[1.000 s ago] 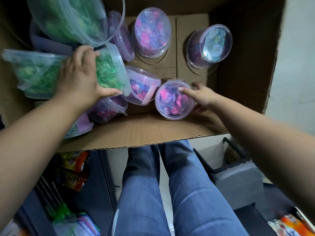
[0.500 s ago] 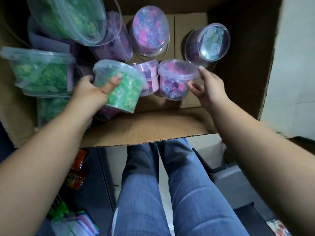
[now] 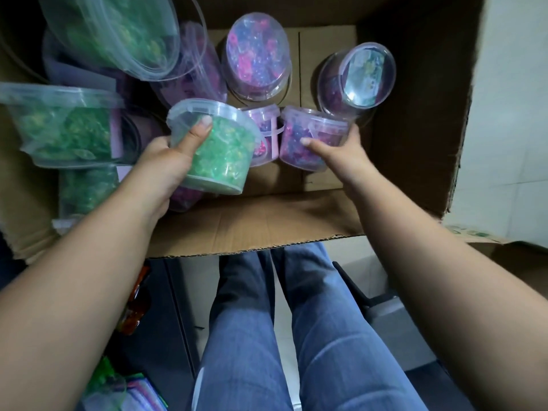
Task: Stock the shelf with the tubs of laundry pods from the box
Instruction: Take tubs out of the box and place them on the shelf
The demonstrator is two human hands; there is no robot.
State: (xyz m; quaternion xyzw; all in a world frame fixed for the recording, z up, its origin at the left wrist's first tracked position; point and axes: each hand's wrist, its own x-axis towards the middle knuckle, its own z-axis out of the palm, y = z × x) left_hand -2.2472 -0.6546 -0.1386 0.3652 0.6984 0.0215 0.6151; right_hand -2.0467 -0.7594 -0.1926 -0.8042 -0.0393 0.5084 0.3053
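Nearest the camera, legs in blue denim jeans (image 3: 246, 336); to their left a dark shelf unit (image 3: 169, 330) with blurred coloured packets (image 3: 135, 307). Beyond the knees, open brown cardboard box (image 3: 252, 223), near flap folded towards the person. Both forearms reached in over that flap. Left hand (image 3: 160, 164) clasped a clear plastic tub of green laundry pods (image 3: 225, 149): thumb pressed on the near side wall just under the lid rim, palm against the tub's left side, other fingers hidden behind it. Tub tilted, base towards the camera, inside the box at its near-left. Right hand (image 3: 338, 155) gripped a smaller clear tub of pink and purple pods (image 3: 308, 137): thumb across the near wall, fingers wrapped round the right side up to the rim. That tub sat at box centre, just beside a similar small pink tub (image 3: 264, 134) which lay between the two held ones. Farther left, a large green-pod tub on its side (image 3: 65, 126). At the far end, an oval-lidded pink tub (image 3: 258, 54) and a tilted tub with a labelled lid (image 3: 364, 75).
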